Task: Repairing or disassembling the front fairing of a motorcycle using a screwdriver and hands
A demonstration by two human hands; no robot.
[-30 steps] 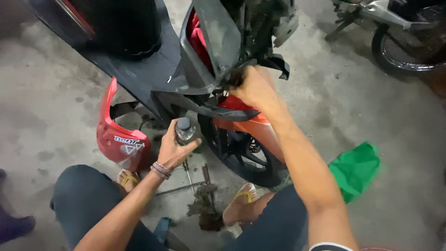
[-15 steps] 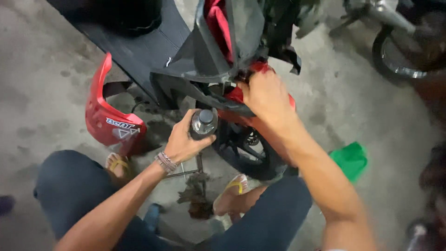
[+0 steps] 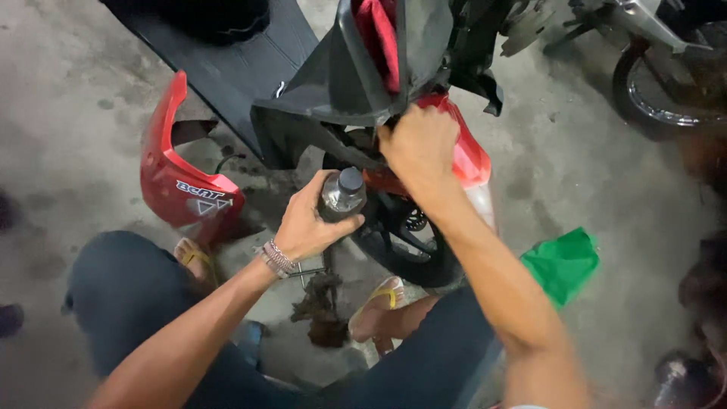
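With the left hand (image 3: 303,227) wrapped around the small dark-capped bottle (image 3: 342,194) just below the scooter's front fender (image 3: 462,151), which the right hand (image 3: 418,144) grips closed, holding the bottle upright and the fender steady seems wise.

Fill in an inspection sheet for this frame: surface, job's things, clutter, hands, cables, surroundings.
Surface: stained grey concrete floor.
Job's things: small dark capped bottle; red scooter front with black panels and front wheel.
Clutter: detached red body panel lying left; green cloth lying right; dirty rag between the feet.
Hands: left hand grips the bottle; right hand rests on the scooter's red fender area.
Cables: one thin dark wire by the red panel.
Surroundings: another motorcycle's wheel at upper right; black board on the floor.
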